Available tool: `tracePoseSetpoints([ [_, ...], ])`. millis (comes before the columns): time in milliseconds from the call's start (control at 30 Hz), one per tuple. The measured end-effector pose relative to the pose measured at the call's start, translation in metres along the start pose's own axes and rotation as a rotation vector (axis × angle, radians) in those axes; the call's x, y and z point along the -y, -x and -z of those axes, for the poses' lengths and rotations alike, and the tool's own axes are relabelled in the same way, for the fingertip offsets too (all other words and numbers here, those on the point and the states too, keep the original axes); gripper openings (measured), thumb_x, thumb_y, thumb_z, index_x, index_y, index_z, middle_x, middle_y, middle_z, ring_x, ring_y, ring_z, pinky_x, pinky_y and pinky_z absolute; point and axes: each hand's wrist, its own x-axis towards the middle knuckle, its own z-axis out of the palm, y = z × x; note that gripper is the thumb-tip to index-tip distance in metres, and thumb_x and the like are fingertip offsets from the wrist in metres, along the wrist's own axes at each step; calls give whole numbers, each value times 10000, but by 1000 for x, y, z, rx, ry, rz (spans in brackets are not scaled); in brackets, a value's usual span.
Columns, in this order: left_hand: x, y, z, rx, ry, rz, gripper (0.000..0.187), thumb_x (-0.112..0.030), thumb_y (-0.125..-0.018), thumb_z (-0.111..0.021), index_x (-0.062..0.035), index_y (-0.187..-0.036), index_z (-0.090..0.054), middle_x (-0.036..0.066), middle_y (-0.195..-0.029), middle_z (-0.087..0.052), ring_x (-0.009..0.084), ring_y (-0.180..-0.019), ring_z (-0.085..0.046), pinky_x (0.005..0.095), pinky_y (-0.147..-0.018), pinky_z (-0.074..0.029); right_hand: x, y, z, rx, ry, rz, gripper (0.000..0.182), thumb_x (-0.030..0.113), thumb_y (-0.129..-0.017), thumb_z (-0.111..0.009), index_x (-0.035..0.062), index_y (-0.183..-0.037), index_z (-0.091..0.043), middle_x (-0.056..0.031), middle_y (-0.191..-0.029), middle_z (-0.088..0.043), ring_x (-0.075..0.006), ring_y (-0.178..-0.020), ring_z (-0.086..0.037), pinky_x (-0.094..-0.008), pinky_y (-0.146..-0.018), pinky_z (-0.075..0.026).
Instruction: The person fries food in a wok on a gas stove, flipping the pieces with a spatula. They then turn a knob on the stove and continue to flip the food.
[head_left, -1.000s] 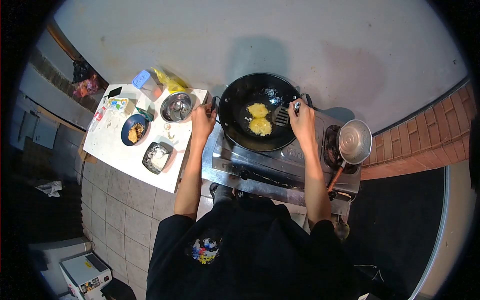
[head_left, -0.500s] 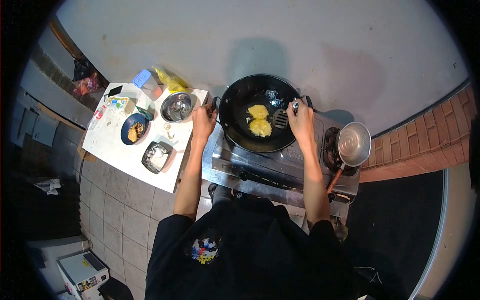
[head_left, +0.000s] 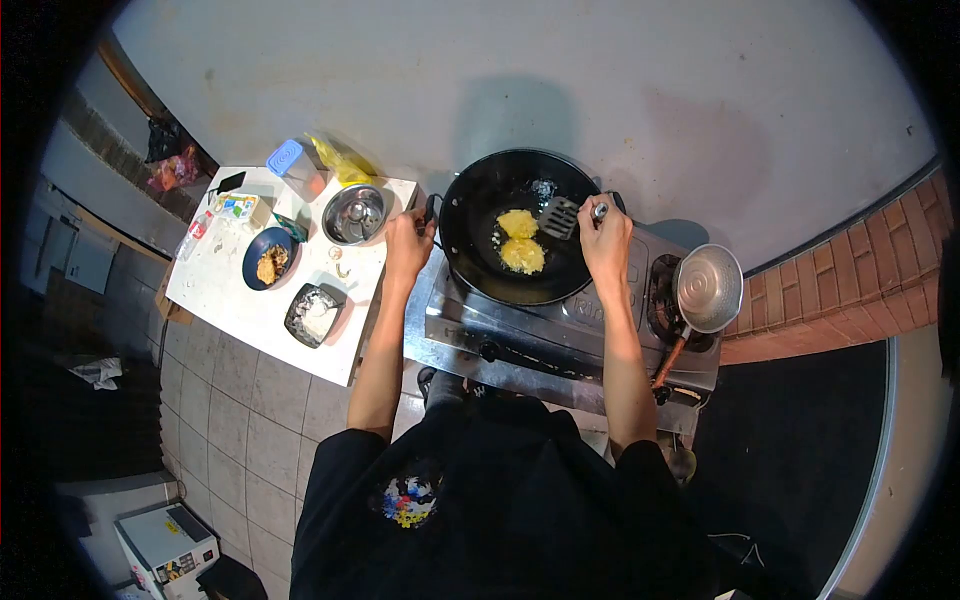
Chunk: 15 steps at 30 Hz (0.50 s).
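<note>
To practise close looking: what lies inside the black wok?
Inside the wok lie two yellow patties, with the slotted spatula over its right side. What lies under the patties is hidden.

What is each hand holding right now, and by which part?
The left hand grips the black round wok by its side handle; the right hand holds the slotted metal spatula by its handle end.

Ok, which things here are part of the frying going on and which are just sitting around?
In use: wok, two yellow patties, slotted spatula in the right hand, wok handle held by the left hand, stove.

Lying about: steel bowl, blue plate, flour tray, saucepan.
</note>
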Motion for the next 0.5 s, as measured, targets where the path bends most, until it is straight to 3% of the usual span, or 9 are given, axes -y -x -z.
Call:
tracePoseSetpoints([
  [100,8,0,-5,-10,5,-11,282,-47,-753,-671,94,-996,-649,256,-843,-660,350,-797,-672,390,-727,-518,-5,0,-4,-1,100,165,125,64,-850,-579,-49,-801,-560,-234,-691,-577,-409,-651,-589,-422,-573,-443],
  [200,8,0,-5,-14,-10,-10,284,-46,-753,-672,98,-997,-647,261,-848,-659,350,-802,-673,387,-730,-520,-6,1,-4,82,22,24,111,60,-851,-577,-44,-813,-567,-229,-695,-579,-416,-659,-589,-430,-583,-446],
  [333,4,1,-2,-7,0,-8,276,-43,-756,-668,97,-993,-648,262,-850,-659,347,-808,-674,386,-733,-521,-3,3,-2,32,-31,5,106,59,-847,-582,-40,-813,-563,-231,-693,-577,-424,-672,-588,-440,-588,-445],
  [433,2,1,-2,-22,0,-31,269,-38,-758,-664,97,-989,-648,257,-851,-661,344,-806,-675,385,-737,-522,-3,4,0,9,89,173,109,61,-849,-587,-38,-814,-560,-229,-712,-577,-420,-672,-587,-434,-594,-446],
  [500,4,1,-3,-8,-12,-12,264,-37,-757,-663,98,-984,-649,255,-848,-662,342,-803,-676,386,-737,-523,-4,4,1,93,24,39,108,62,-848,-589,-36,-816,-558,-225,-744,-581,-415,-700,-588,-431,-606,-447],
])
